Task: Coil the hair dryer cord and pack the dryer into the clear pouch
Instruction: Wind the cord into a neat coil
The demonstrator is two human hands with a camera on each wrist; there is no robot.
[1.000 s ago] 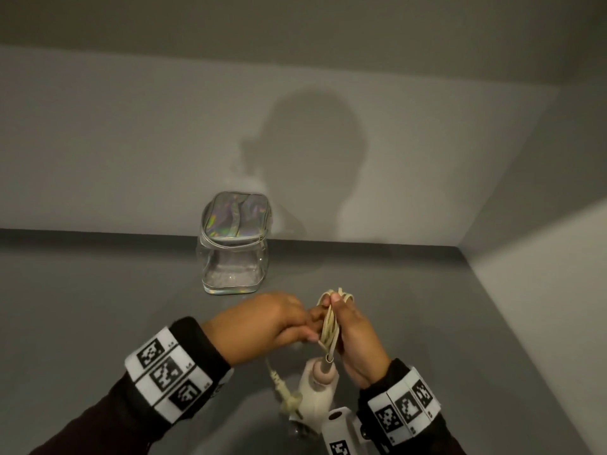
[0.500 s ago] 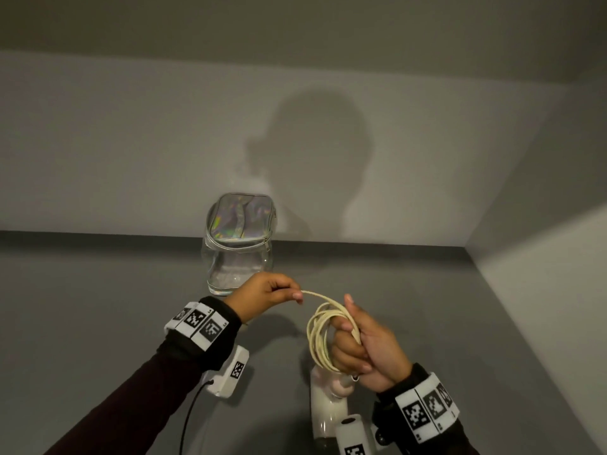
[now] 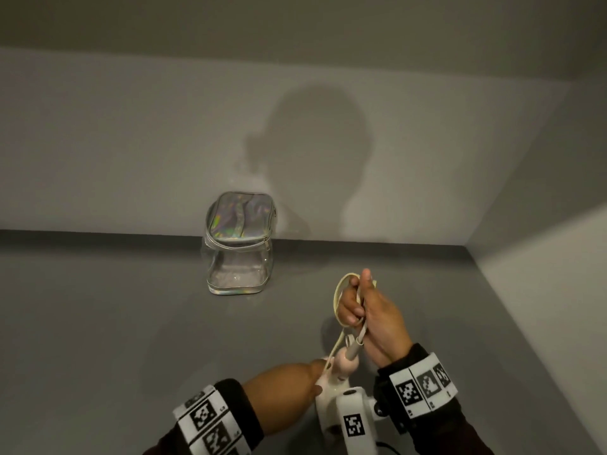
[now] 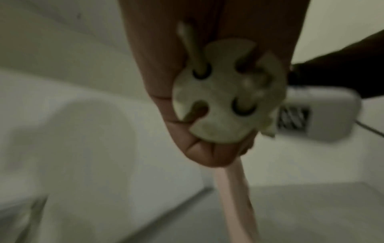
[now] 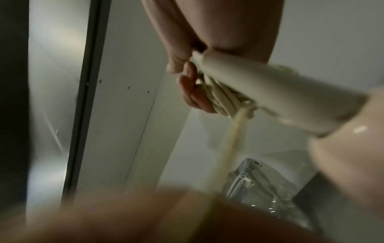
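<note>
The pale pink hair dryer point(image 3: 330, 394) hangs low in the head view, handle end up, with its cream cord point(image 3: 340, 292) looped above it. My right hand point(image 3: 356, 307) grips the bundle of loops; in the right wrist view its fingers point(image 5: 187, 85) curl round the cord point(image 5: 220, 100) beside the dryer handle point(image 5: 280, 98). My left hand point(image 3: 315, 379) is down by the handle. In the left wrist view it holds the round plug point(image 4: 226, 92), pins toward the camera. The clear pouch point(image 3: 238, 251) stands upright by the back wall, its iridescent lid point(image 3: 241, 218) tipped back.
The grey surface point(image 3: 131, 323) meets a back wall and a right side wall point(image 3: 542, 307) that form a corner. In the right wrist view the pouch point(image 5: 259, 185) appears below the hands. A white wrist camera point(image 3: 356, 418) sits in front of the dryer.
My left hand has dropped from beside the pouch to the dryer handle, taking the cord end with it. My right hand still holds the loops, now drawn tighter.
</note>
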